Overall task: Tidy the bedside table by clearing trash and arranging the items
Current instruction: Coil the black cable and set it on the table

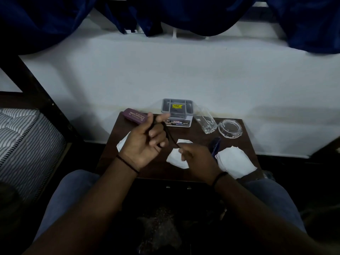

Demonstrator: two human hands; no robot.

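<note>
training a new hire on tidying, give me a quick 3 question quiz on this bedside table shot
1. True or false: the glass ashtray sits at the table's far right corner.
2. What do the left hand and right hand hold between them? A) black cord B) pen C) tissue
3. Fill in: the purple spectacle case reads "Prince ____".

Key: 1 true; 2 A; 3 Opticals

Black cord (166, 132), thin, held taut mid-frame between both hands. Three crumpled white tissues (234, 161) on dark bedside table (202, 134). Maroon spectacle case (135, 116), grey organiser (177, 107), glass ashtray (230, 128), probably a tumbler (205, 121) along back edge.
</note>
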